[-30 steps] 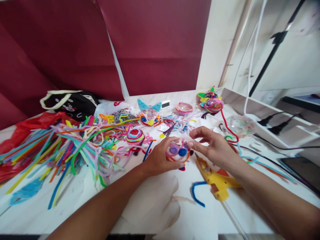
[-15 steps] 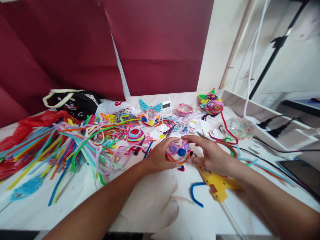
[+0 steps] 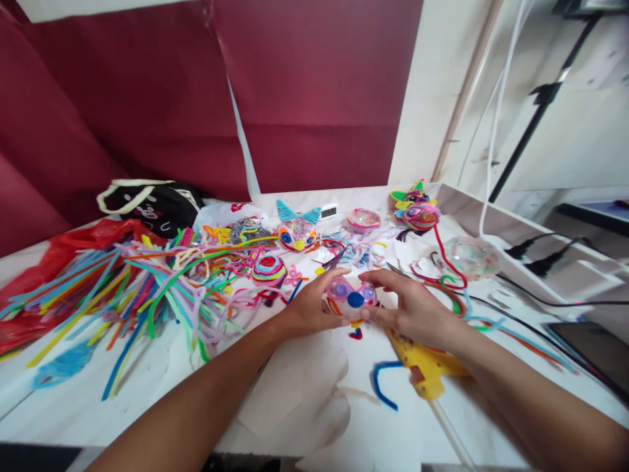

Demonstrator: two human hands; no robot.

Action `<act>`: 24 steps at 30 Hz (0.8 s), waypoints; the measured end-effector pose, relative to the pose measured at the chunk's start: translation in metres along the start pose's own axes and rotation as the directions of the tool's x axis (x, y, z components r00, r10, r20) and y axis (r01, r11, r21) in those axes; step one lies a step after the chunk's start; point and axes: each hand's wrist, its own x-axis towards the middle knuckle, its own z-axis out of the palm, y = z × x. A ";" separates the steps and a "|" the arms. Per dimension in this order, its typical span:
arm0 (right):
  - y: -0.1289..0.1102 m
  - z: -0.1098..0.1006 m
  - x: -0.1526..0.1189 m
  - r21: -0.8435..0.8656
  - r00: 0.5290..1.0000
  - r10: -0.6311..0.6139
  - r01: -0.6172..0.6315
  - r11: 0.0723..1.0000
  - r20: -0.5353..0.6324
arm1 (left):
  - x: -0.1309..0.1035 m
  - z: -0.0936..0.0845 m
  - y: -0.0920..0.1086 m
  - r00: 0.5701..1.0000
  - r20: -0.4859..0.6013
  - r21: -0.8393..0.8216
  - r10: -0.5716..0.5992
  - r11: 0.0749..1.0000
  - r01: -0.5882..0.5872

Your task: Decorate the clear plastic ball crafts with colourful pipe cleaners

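Between my hands is a small round pipe-cleaner craft face (image 3: 339,308) with two purple coiled eyes and a blue coiled nose. My left hand (image 3: 310,303) grips its left side, thumb below and fingers on top. On the opposite side, my right hand (image 3: 410,305) holds it by the edge with fingertips and thumb. Just under it a small red and blue pipe-cleaner piece (image 3: 356,334) lies on the white paper. A yellow glue gun (image 3: 427,367) rests beneath my right forearm, and a bent blue pipe cleaner (image 3: 377,380) lies to its left.
A heap of coloured pipe cleaners (image 3: 167,282) spreads over the left side. Behind stand a blue-eared craft face (image 3: 297,233), a pink-rimmed clear bowl (image 3: 363,219) and a green-eared craft (image 3: 417,211). Black cables (image 3: 545,262) and a phone (image 3: 590,354) are at the right.
My right hand has moved slightly left, closing in on the craft face, which has turned a little. The view has shifted slightly.
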 end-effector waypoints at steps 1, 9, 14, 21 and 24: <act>0.000 0.000 0.000 0.003 1.000 0.000 0.000 1.000 -0.003 | 0.000 0.000 0.001 1.000 0.001 -0.004 -0.004 1.000 0.004; 0.000 0.001 -0.001 -0.031 1.000 -0.001 0.002 1.000 0.014 | 0.001 -0.001 0.008 0.999 -0.004 -0.026 -0.033 0.999 0.033; 0.000 0.001 -0.001 -0.062 1.000 -0.009 0.010 0.998 0.020 | 0.000 -0.002 0.004 0.997 0.020 -0.121 -0.072 0.990 0.074; 0.001 0.004 -0.001 -0.122 0.997 -0.078 0.079 0.989 0.015 | -0.001 -0.001 0.014 0.988 0.028 -0.225 -0.150 0.962 0.152; 0.000 0.004 -0.001 -0.138 0.995 -0.101 0.103 0.985 0.017 | -0.001 0.000 0.022 0.976 0.034 -0.268 -0.215 0.939 0.217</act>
